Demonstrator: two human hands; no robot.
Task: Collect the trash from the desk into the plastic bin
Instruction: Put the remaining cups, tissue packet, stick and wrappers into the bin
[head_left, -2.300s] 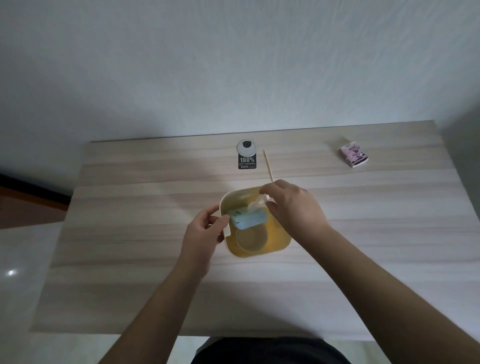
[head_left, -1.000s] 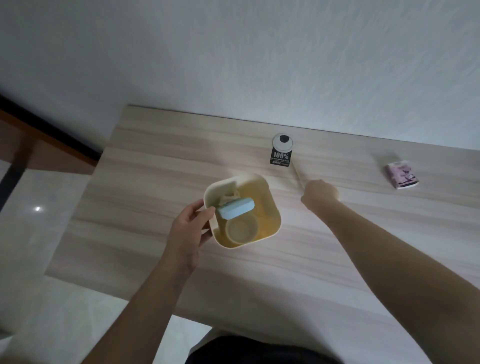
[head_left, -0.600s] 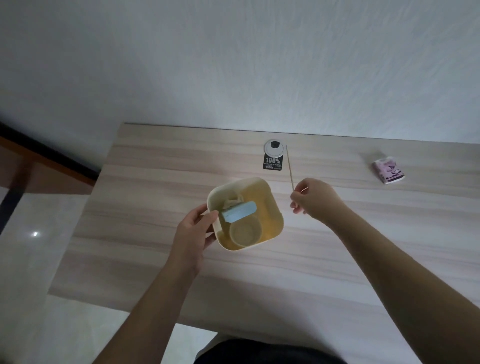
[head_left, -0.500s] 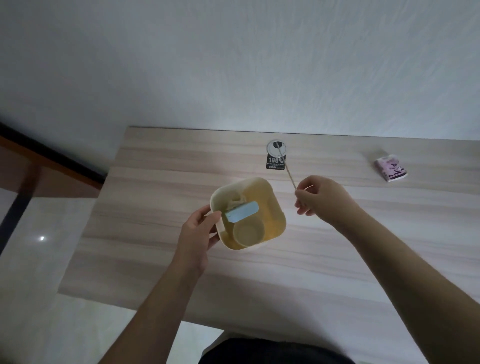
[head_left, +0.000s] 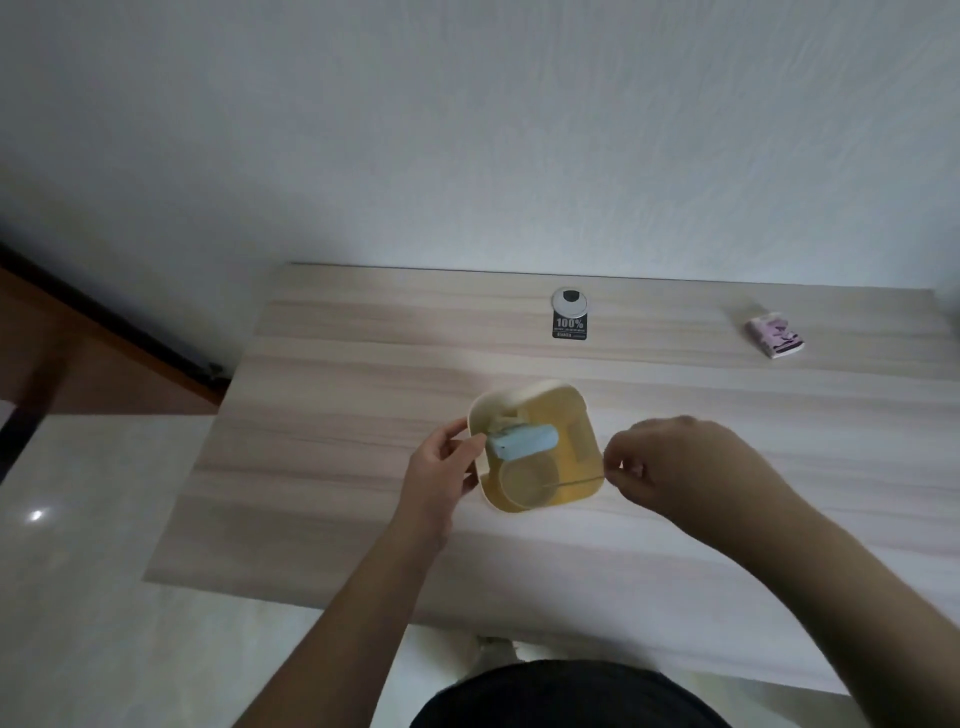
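A small yellow plastic bin (head_left: 570, 410) stands mid-desk. My left hand (head_left: 440, 470) grips its left rim. Inside lie a light blue packet (head_left: 522, 441), a round paper cup (head_left: 527, 480) and crumpled paper (head_left: 506, 418). My right hand (head_left: 680, 467) sits just right of the bin and pinches a thin wooden stick (head_left: 574, 482). The stick lies nearly level and reaches left over the bin's near right rim into its opening.
On the pale wood desk (head_left: 337, 405), a black tag printed "100%" (head_left: 569, 328) lies below a round grey cable cap (head_left: 569, 302) at the back. A small pink packet (head_left: 775, 339) rests at the far right. The wall is right behind the desk.
My right hand picked the stick up from the desk behind the bin and brought it down to the bin's right side, its tip now over the opening. My left hand stayed on the rim.
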